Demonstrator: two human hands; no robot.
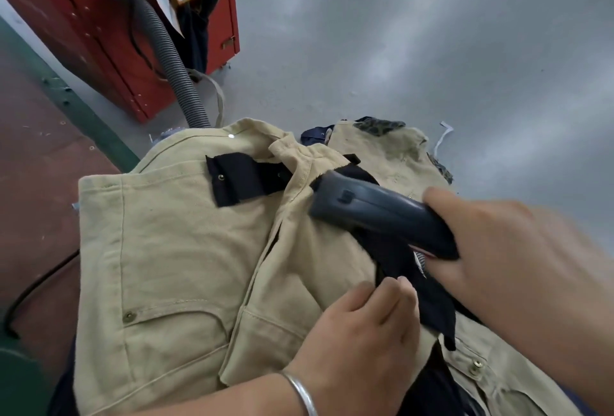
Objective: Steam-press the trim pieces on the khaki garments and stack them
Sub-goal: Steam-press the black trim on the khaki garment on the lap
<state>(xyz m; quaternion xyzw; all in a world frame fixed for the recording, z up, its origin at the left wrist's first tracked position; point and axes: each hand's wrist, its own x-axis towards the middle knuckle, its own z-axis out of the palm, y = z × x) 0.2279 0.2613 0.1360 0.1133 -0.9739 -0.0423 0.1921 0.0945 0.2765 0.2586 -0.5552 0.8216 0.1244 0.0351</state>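
A pile of khaki garments [172,249] fills the lower middle of the view. A dark navy trim piece [242,178] with a snap lies flat on the top garment. My right hand [491,249] grips the dark handle of the steam iron [375,209], which sits on a second navy trim strip [428,302] running down to the right. My left hand [362,339], with a metal bangle on the wrist, holds the khaki cloth beside that strip, fingertips touching the navy edge.
A red metal cabinet [109,40] with a grey ribbed hose [172,60] stands at the upper left. Another khaki piece [388,153] with dark patches lies behind the iron. Grey floor spreads to the right; a black cable [30,289] curves at the left.
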